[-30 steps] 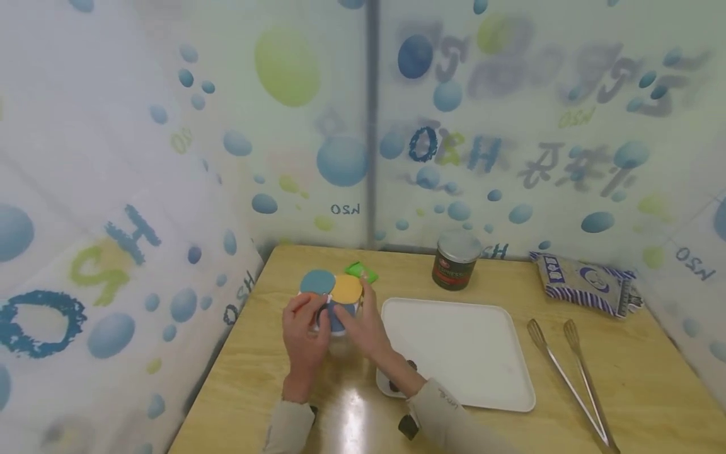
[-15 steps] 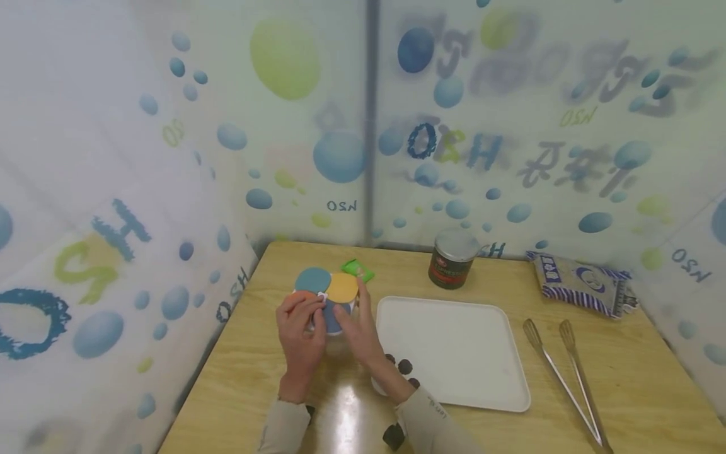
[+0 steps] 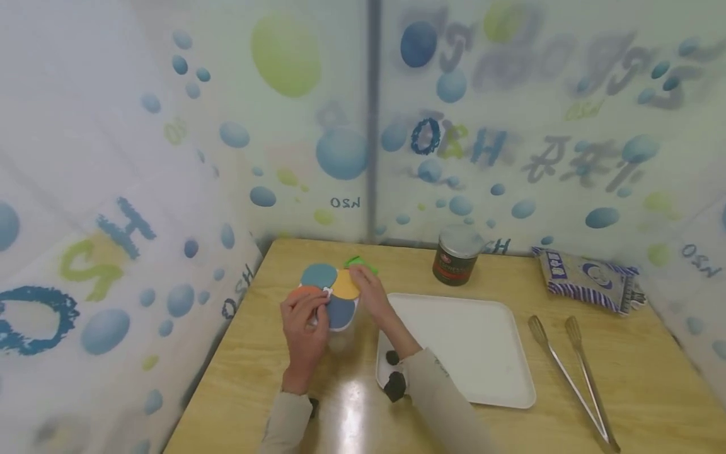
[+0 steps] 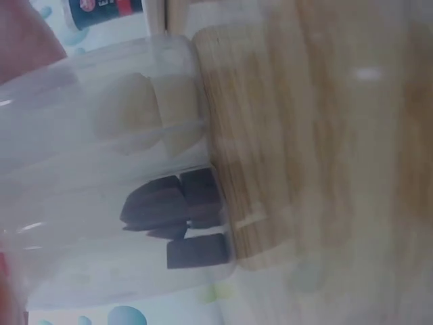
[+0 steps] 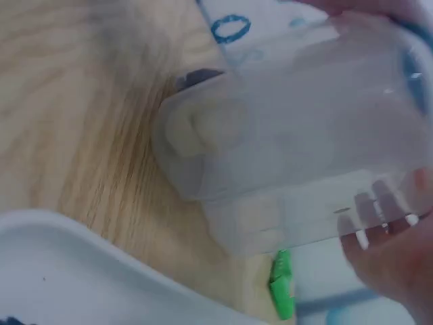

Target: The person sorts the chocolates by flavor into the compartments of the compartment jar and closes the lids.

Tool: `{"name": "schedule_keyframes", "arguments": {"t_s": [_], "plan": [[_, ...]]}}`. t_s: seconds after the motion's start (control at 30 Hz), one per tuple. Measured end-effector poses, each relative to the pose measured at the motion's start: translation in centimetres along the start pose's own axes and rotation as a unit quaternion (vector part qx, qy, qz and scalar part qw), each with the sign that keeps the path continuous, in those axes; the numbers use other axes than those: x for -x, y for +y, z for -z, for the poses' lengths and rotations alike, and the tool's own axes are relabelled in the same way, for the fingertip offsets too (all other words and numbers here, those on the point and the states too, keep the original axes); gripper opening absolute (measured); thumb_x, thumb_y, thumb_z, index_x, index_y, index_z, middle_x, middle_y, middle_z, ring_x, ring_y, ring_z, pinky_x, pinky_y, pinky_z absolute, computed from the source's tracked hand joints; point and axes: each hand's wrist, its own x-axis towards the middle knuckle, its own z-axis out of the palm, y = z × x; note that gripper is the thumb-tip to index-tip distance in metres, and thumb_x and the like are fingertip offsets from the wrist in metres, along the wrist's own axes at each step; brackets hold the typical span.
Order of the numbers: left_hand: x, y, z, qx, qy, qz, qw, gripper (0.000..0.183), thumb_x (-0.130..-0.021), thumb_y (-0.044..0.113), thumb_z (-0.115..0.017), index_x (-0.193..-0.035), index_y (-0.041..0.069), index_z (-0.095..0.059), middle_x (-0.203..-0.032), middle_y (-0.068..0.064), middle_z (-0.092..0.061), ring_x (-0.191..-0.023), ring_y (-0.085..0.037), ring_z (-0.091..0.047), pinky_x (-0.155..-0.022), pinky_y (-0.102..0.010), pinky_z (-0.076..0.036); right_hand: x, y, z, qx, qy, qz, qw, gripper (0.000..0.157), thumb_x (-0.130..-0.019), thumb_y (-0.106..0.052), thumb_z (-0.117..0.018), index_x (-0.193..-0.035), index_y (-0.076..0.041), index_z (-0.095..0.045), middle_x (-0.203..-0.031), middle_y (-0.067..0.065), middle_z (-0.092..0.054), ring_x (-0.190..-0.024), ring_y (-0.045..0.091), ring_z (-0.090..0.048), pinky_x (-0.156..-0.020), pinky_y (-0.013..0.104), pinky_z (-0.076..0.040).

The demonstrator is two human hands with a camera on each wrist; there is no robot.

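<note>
A clear container (image 5: 304, 142) with several compartments and teal, yellow, orange and blue lids (image 3: 341, 312) is tilted between the hands above the table's left part. Through its walls, dark blocky pieces (image 4: 196, 203) fill one compartment and pale, rounded pieces (image 4: 132, 105) another. My left hand (image 3: 304, 331) grips the container at the orange lid, fingers curled over it. At the container's right side, my right hand (image 3: 374, 296) has bent fingers at the yellow lid's edge. The right wrist view shows its fingertips by the clear wall; the thumb's exact hold is unclear.
A white tray (image 3: 454, 347) lies right of the container, with a dark round piece (image 3: 392, 357) on its left part. Behind are a green packet (image 3: 362, 262) and a dark tin (image 3: 455, 256). Metal tongs (image 3: 578, 378) and a purple-striped bag (image 3: 590, 277) lie at right.
My right hand has moved from the blue lid up and right to the yellow lid's edge, uncovering the blue lid. My left hand keeps its grip.
</note>
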Motion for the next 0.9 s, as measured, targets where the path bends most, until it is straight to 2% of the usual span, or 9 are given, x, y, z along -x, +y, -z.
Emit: {"name": "schedule_keyframes", "arguments": {"t_s": [0.1, 0.17, 0.33, 0.5, 0.7, 0.77, 0.8, 0.83, 0.9], "plan": [[-0.1, -0.4, -0.1, 0.013, -0.014, -0.009, 0.9998, 0.017, -0.081, -0.007, -0.062, -0.088, 0.001, -0.075, -0.093, -0.016, -0.075, -0.096, -0.036, -0.061, -0.092, -0.036, -0.033, -0.9, 0.8, -0.1, -0.023, 0.000, -0.012, 1.000, 0.042, -0.104, -0.031, -0.047, -0.133, -0.004, -0.059, -0.141, 0.014, -0.057, -0.138, 0.031, -0.046, -0.115, 0.048, -0.033], [-0.2, -0.7, 0.0, 0.020, -0.022, -0.010, 0.9995, 0.017, -0.081, -0.008, -0.061, -0.088, 0.001, -0.074, -0.093, -0.016, -0.074, -0.096, -0.037, -0.060, -0.092, -0.036, -0.032, -0.9, 1.2, -0.3, -0.040, 0.015, -0.017, 0.999, 0.040, -0.102, -0.028, -0.049, -0.132, -0.004, -0.060, -0.141, 0.014, -0.058, -0.138, 0.030, -0.046, -0.115, 0.047, -0.033], [-0.8, -1.2, 0.9, 0.042, -0.050, 0.025, 0.9976, 0.018, -0.084, -0.009, -0.060, -0.091, 0.002, -0.072, -0.101, -0.017, -0.071, -0.104, -0.038, -0.056, -0.095, -0.033, -0.030, -0.3, 1.3, -1.1, -0.052, 0.038, -0.005, 0.998, 0.041, -0.103, -0.030, -0.049, -0.134, -0.005, -0.060, -0.141, 0.014, -0.058, -0.135, 0.030, -0.049, -0.114, 0.047, -0.034], [-0.9, -1.5, 1.7, 0.059, -0.079, 0.082, 0.9918, 0.022, -0.088, -0.011, -0.060, -0.097, 0.004, -0.073, -0.112, -0.017, -0.068, -0.115, -0.038, -0.052, -0.103, -0.029, -0.031, 0.8, 1.2, -1.7, -0.064, 0.054, -0.004, 0.996, 0.043, -0.105, -0.029, -0.047, -0.139, -0.004, -0.054, -0.147, 0.016, -0.052, -0.138, 0.032, -0.046, -0.114, 0.049, -0.034], [-0.6, -1.2, 2.4, 0.037, -0.063, 0.181, 0.9808, 0.021, -0.095, -0.005, -0.057, -0.107, 0.004, -0.072, -0.132, -0.015, -0.061, -0.135, -0.033, -0.044, -0.116, -0.024, -0.026, 3.2, -0.9, -2.3, -0.062, 0.073, 0.000, 0.995, 0.041, -0.106, -0.025, -0.045, -0.142, -0.005, -0.051, -0.146, 0.014, -0.054, -0.135, 0.031, -0.050, -0.110, 0.045, -0.041], [-0.6, -0.9, 2.3, 0.027, -0.047, 0.230, 0.9717, 0.022, -0.098, 0.002, -0.058, -0.118, 0.002, -0.067, -0.139, -0.013, -0.057, -0.137, -0.030, -0.044, -0.115, -0.025, -0.029, 3.9, -1.8, -2.5, -0.049, 0.089, 0.004, 0.995, 0.040, -0.106, -0.025, -0.045, -0.140, -0.006, -0.052, -0.141, 0.014, -0.058, -0.128, 0.029, -0.055, -0.105, 0.042, -0.044], [-0.6, -0.6, 2.2, 0.029, -0.036, 0.262, 0.9641, 0.026, -0.098, 0.005, -0.059, -0.124, 0.002, -0.062, -0.142, -0.012, -0.054, -0.138, -0.028, -0.043, -0.114, -0.027, -0.030, 4.1, -2.1, -2.6, -0.045, 0.097, 0.007, 0.994, 0.039, -0.106, -0.025, -0.045, -0.139, -0.006, -0.053, -0.138, 0.014, -0.059, -0.125, 0.028, -0.057, -0.103, 0.041, -0.045], [-0.6, -0.3, 2.1, 0.035, -0.024, 0.296, 0.9543, 0.033, -0.099, 0.009, -0.059, -0.131, 0.001, -0.057, -0.145, -0.012, -0.051, -0.139, -0.028, -0.042, -0.114, -0.030, -0.032, 4.2, -2.1, -2.5, -0.042, 0.103, 0.008, 0.994, 0.039, -0.106, -0.025, -0.045, -0.139, -0.006, -0.053, -0.137, 0.014, -0.061, -0.122, 0.027, -0.058, -0.102, 0.040, -0.046], [-0.8, 0.8, 1.8, 0.051, -0.003, 0.369, 0.9279, 0.045, -0.101, 0.016, -0.058, -0.142, 0.003, -0.043, -0.150, -0.012, -0.043, -0.141, -0.027, -0.038, -0.114, -0.039, -0.033, 4.3, -2.3, -2.4, -0.038, 0.107, 0.011, 0.993, 0.040, -0.105, -0.025, -0.045, -0.139, -0.005, -0.052, -0.134, 0.015, -0.062, -0.118, 0.027, -0.059, -0.100, 0.039, -0.046]]}}
